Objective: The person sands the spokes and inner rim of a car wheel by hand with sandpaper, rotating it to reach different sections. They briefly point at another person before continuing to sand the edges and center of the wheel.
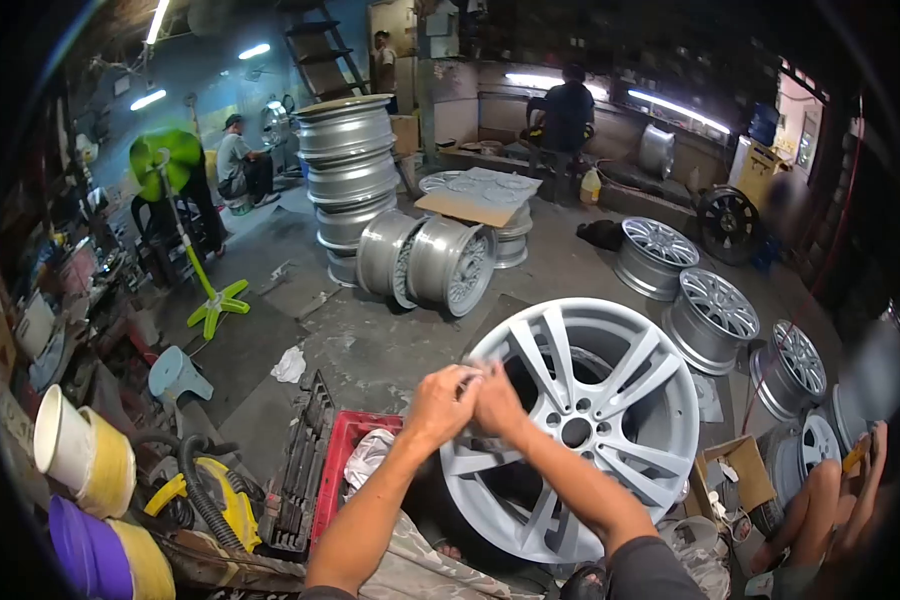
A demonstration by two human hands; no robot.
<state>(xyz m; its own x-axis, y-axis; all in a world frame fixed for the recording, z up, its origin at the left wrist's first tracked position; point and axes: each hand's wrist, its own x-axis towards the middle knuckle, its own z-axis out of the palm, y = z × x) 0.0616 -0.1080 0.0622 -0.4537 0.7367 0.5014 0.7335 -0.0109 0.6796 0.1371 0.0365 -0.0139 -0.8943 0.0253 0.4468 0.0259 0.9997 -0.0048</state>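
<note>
A large silver-grey alloy wheel rim [576, 431] with paired spokes and a hole at its hub lies face up in front of me. My left hand [440, 406] and my right hand [496, 402] meet above its left edge. The fingers of both are closed and pressed together, the right ones a little blurred. Anything small between them is hidden. Below and left of the hands, a white cloth [369, 456] lies in a red crate [342, 470].
Stacked rims [348, 160] stand behind, with two rims [450, 262] on their sides before them. More rims [710, 305] line the right. A green fan [195, 260] and buckets [85, 450] are left. A person's bare legs [820, 510] show at lower right; other people sit farther back.
</note>
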